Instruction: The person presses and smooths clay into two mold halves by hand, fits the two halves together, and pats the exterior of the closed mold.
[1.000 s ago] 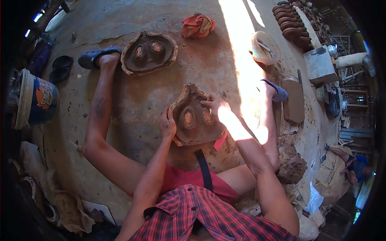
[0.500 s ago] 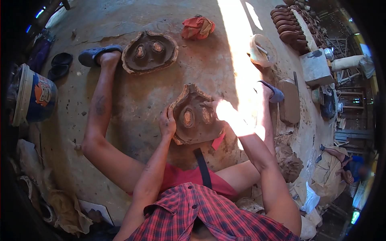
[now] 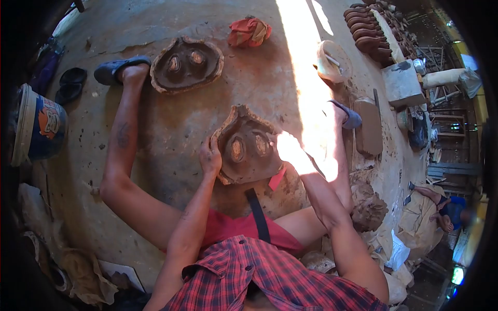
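Between my legs a brown clay mould (image 3: 248,168) lies on the floor, with a pointed top, a rough raised rim and two pale oval lumps inside. My left hand (image 3: 210,157) is wrapped round its left edge. At its right edge is my right hand (image 3: 287,147), brightly sunlit, its fingers bent over the rim; whether they pinch any clay is too washed out to tell. A pink-red piece (image 3: 277,178) lies by the mould's lower right edge. A second, similar mould (image 3: 188,75) rests farther off, beside my left foot.
A crumpled red cloth (image 3: 249,32) lies ahead. On the right are a pale bucket (image 3: 332,61), a brown clay slab (image 3: 368,127), a clay lump (image 3: 368,207) and a grey block (image 3: 403,84). A painted bucket (image 3: 41,126) stands left. Another person (image 3: 452,213) sits far right.
The whole view has shifted slightly, moving the scene a little left. My right hand's fingers have drawn back from the mould's inside to its right rim; my left hand stays at the left edge.
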Available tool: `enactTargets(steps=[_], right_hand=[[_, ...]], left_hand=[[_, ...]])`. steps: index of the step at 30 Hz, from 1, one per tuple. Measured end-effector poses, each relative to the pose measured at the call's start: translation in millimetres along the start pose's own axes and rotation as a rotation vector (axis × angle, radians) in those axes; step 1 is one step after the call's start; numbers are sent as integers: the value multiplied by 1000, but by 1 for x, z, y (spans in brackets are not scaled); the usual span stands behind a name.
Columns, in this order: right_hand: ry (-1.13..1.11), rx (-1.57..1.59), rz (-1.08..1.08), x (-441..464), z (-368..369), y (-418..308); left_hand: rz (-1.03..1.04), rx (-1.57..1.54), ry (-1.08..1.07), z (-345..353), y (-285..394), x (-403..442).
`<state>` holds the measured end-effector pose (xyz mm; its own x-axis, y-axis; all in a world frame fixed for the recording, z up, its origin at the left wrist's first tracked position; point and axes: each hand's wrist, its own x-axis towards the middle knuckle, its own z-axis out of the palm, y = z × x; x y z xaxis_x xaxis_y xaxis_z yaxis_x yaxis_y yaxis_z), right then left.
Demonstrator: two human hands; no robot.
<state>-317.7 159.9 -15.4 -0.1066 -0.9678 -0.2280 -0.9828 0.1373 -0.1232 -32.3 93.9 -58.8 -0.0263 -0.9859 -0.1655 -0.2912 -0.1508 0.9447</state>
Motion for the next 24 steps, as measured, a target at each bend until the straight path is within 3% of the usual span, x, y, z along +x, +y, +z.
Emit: enactTargets(steps=[3,7,9,11,16,18,23,24], right_hand=[[-80,22,-95,-2,-8,2],[-30,-116,-37,-11,-8,-1],[122,-229,-57,-25,4,-8],[87,-165,-45,-29,-1,-12],[129,-61,13,-25,4,-2],[44,137,58,-35,21,-2],[-44,70,155,-41,-16,-19],[21,101,70,-39,-10,-14]], left_hand=[[26,39,3,4,4,9],[16,-34,-20,5,-1,12],[-18,-19,-43,3,-9,5],[2,41,35,8,-6,8],[-8,12,1,6,2,10],[-43,-5,-20,3,-3,3],[8,31,28,7,3,8],[10,33,19,7,5,9]])
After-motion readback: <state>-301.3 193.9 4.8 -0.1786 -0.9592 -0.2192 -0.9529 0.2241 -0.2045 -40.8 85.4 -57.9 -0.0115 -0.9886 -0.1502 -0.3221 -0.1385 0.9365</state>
